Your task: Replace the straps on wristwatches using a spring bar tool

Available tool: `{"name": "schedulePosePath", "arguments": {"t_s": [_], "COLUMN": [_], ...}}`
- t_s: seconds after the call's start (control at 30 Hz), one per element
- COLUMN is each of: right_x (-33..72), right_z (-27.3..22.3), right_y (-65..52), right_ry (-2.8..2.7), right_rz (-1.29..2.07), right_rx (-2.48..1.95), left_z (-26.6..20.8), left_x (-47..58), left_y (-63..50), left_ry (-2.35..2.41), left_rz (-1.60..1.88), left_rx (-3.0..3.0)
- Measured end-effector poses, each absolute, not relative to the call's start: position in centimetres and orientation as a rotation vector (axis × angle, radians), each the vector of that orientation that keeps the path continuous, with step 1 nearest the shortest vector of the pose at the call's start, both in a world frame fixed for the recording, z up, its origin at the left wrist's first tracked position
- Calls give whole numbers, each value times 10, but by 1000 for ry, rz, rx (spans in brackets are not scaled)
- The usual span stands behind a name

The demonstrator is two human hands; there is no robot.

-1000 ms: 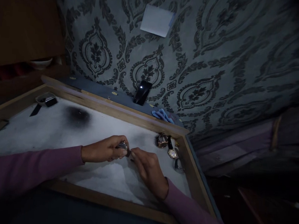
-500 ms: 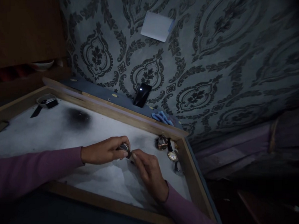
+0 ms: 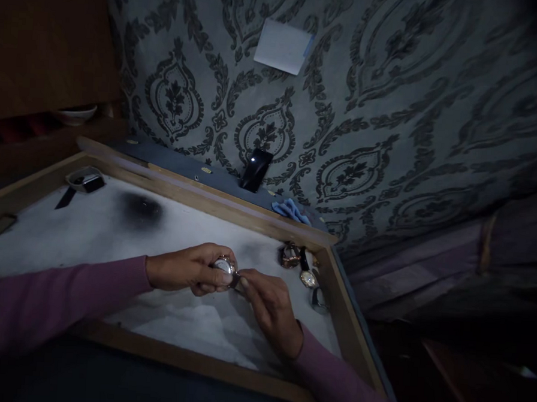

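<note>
A wristwatch (image 3: pixel 223 265) with a round, pale, shiny face is held over the white floor of a wooden tray (image 3: pixel 175 352). My left hand (image 3: pixel 197 270) grips its case, thumb along the lower edge. The fingers of my right hand (image 3: pixel 267 300) pinch the dark strap (image 3: pixel 235 281) at the case's right side. Part of the strap is hidden by my fingers. To the right of my hands, along the tray's side, lie a gold-coloured watch (image 3: pixel 308 278), a dark and copper-toned watch (image 3: pixel 289 255) and another dark-strapped watch (image 3: pixel 319 299).
Another dark-strapped watch (image 3: pixel 89 182) lies by a clear round holder in the tray's far left corner. Behind the tray, a black phone (image 3: pixel 256 170) leans on the patterned wall, with a blue cloth (image 3: pixel 291 210) beside it. White paper (image 3: pixel 283 46) hangs above.
The watch has turned in my left hand, so its round face shows more fully now. My right fingers stay on the strap, and both hands have barely shifted.
</note>
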State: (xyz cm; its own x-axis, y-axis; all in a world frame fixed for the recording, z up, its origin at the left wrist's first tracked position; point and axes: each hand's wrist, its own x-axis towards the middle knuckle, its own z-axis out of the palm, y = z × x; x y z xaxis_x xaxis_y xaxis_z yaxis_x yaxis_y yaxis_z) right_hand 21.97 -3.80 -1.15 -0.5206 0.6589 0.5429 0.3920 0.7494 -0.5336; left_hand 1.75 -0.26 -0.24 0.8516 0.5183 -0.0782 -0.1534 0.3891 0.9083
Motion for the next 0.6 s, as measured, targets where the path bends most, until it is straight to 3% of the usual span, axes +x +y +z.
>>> {"name": "schedulePosePath", "arguments": {"t_s": [0.33, 0.6], "right_x": [215, 216], "right_z": [-5, -5], "right_y": [-41, -40], "right_ry": [-2088, -2123], "right_rz": [683, 668], "right_rx": [-919, -957], "left_z": [5, 2], "left_x": [15, 14], "left_y": [-3, -2], "left_ry": [433, 483], "left_rz": [484, 478], "left_rx": [1281, 1349]}}
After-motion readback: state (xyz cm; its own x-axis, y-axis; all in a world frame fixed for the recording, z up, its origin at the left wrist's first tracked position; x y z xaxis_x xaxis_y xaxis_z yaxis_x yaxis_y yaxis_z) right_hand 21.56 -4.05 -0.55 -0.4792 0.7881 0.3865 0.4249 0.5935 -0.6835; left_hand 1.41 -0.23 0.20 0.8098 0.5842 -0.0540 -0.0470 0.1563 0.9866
